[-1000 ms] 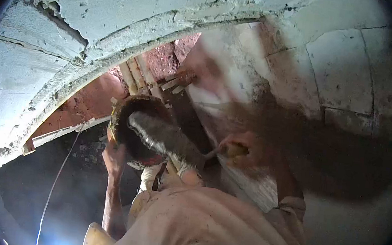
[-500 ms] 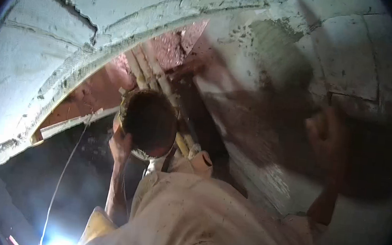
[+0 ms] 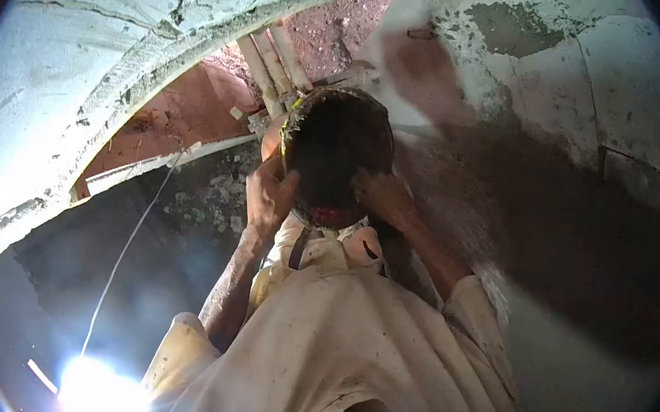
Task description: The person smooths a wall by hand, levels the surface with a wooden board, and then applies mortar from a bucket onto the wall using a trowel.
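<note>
A round bucket (image 3: 389, 144) with a crusted, mortar-smeared rim is held in front of my body, its dark mouth facing me. My left hand (image 3: 271, 196) is closed on its left rim, thumb toward the inside. At the lower right rim, my right hand (image 3: 385, 197) is closed, its curled fingers reaching over the edge into shadow. The bucket's contents are too dark to make out. A reddish patch shows low inside the mouth.
A curved plastered edge (image 3: 143, 66) arches across the upper left. Several poles (image 3: 268, 63) stand behind the bucket. A rough plastered wall (image 3: 551, 92) rises at right. A bright lamp (image 3: 105, 395) glows at lower left beside a thin cord (image 3: 129, 245); rubble (image 3: 214, 194) lies below.
My right hand has come from beside the wall at right to the bucket's rim. The bucket and my left hand now appear farther right and higher; the view has shifted.
</note>
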{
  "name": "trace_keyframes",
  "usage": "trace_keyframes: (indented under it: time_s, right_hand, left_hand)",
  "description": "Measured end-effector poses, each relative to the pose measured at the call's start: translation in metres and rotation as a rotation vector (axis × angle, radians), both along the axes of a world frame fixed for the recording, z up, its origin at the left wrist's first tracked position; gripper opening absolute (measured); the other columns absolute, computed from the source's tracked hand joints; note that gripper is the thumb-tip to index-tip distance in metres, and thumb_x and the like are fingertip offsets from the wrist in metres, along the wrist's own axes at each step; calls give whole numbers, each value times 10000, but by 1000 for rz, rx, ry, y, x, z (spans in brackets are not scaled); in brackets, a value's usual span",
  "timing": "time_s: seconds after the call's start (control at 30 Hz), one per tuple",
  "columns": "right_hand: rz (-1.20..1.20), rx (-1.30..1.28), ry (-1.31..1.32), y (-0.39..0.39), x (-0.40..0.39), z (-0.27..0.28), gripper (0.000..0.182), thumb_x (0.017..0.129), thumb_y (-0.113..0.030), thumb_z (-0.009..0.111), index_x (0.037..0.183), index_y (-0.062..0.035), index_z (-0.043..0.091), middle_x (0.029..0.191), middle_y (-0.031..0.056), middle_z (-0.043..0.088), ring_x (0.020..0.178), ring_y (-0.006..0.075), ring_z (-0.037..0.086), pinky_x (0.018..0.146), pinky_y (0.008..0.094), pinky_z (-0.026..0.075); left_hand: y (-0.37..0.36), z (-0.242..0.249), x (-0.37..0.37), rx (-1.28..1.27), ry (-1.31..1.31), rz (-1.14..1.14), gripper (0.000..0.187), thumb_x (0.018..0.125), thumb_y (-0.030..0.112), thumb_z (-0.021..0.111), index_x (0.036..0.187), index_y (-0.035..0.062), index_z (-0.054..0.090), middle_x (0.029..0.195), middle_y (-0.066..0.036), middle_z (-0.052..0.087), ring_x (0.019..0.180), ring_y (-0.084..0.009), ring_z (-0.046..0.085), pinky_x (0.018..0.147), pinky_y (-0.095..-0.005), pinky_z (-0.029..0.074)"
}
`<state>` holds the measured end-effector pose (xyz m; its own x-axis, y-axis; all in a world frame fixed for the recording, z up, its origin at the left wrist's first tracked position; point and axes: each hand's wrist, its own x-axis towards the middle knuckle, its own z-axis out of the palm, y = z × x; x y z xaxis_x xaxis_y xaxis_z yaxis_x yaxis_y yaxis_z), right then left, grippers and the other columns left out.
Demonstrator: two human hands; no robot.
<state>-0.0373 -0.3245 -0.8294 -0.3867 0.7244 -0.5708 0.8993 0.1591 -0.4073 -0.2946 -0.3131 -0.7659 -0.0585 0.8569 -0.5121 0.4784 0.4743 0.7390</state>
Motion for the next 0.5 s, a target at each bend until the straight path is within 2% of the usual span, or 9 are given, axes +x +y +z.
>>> trace_keyframes:
  time_s: [0.1,0.17,0.2,0.23,0.3,0.37,0.43,0.47,0.5]
  right_hand:
    - [-149,40,183,-16,12,16,337,881,-357,640,1140,-146,598,892,171,703,814,384,689,682,489,549]
    - [-211,-1,142,-17,22,39,338,876,-355,646,1142,-152,596,900,167,702,829,387,684,712,494,544]
    - [-279,-44,98,-20,29,49,340,871,-352,652,1145,-158,595,908,164,700,844,389,679,741,500,540]
    - [-292,-18,87,-23,37,55,340,871,-352,652,1145,-158,595,908,164,700,844,389,679,741,500,540]
    - [-90,109,28,-25,50,70,343,870,-333,657,1154,-154,587,937,153,699,853,375,684,741,486,541]
    - [-105,118,12,-21,52,103,324,866,-296,663,1139,-140,589,964,130,699,850,356,688,730,465,543]
    - [-187,70,10,-16,55,150,303,862,-267,668,1121,-128,594,981,111,700,845,342,691,718,450,544]
    - [-159,88,94,-11,55,173,308,845,-247,687,1112,-119,602,991,108,699,850,333,692,714,444,543]
    - [-125,107,181,-5,54,196,313,829,-228,705,1104,-111,610,1001,106,698,855,324,693,710,438,543]
  left_hand:
    - [5,14,11,222,6,3,318,855,140,590,1120,-25,646,786,-100,649,712,-108,542,647,-309,483]
    - [9,28,11,139,-1,-17,310,858,157,587,1105,-25,631,786,-93,641,731,-107,528,652,-323,480]
    - [5,33,11,169,-164,18,306,858,163,589,1091,-33,623,780,-94,638,729,-109,527,652,-323,479]
    - [9,32,7,150,-99,-35,292,863,169,591,1067,-37,619,771,-87,631,720,-112,525,646,-322,475]
    - [8,17,-3,134,-15,-79,285,876,179,604,1057,-41,621,770,-72,626,705,-119,521,633,-315,463]
    - [3,0,-11,182,13,-20,360,819,165,596,1132,-6,643,760,-203,662,697,-202,641,670,-375,509]
    - [3,8,-13,132,-42,61,300,813,167,586,1034,-23,656,745,-194,657,668,-184,618,643,-375,504]
    - [2,11,-18,8,-3,25,323,900,210,622,1114,-30,635,920,-73,683,793,-108,548,715,-307,480]
    - [-2,-6,-27,-22,38,37,338,912,228,621,1129,-31,640,958,-81,700,811,-137,588,741,-307,489]
